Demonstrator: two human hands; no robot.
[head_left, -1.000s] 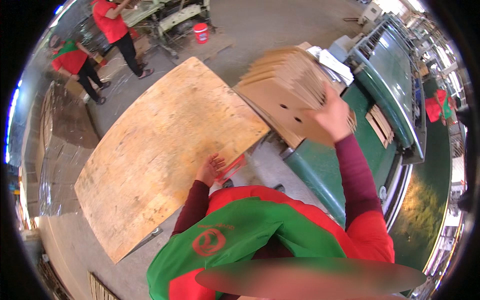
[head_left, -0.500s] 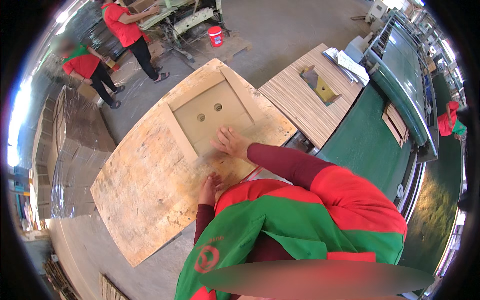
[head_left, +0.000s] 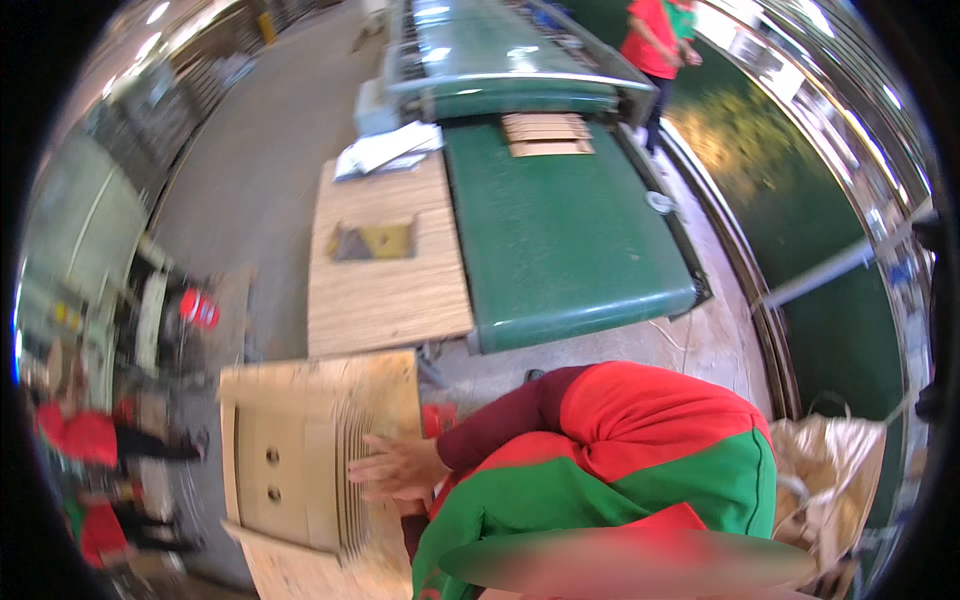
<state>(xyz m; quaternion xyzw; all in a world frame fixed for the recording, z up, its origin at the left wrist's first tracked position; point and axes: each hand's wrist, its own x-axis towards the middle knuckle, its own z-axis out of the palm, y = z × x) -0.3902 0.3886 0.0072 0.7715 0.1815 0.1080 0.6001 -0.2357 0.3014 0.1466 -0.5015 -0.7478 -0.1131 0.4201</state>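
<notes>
A tan cardboard piece (head_left: 310, 475) with two round holes lies on a worn wooden tabletop (head_left: 395, 390) at the lower left. Along its side nearest my body runs a row of layered cardboard strips (head_left: 354, 470). My right hand (head_left: 395, 468) rests against these strips, its fingers spread and stretched out. Just below it, my left hand (head_left: 411, 508) is mostly hidden behind the right one. Only a bit of it and its dark red sleeve show, so its fingers cannot be made out.
A wood-grain table (head_left: 390, 300) ahead carries papers (head_left: 385, 150) and a yellowish block (head_left: 375, 241). Beside it runs a green conveyor belt (head_left: 570, 240) with flat cardboard pieces (head_left: 548, 133). A red bucket (head_left: 199, 308) stands at left. Co-workers in red are at left and far right.
The view has swung to the right, so the conveyor is now ahead and the tabletop lies lower left. Layered strips now show by my right hand. My left hand has become mostly hidden.
</notes>
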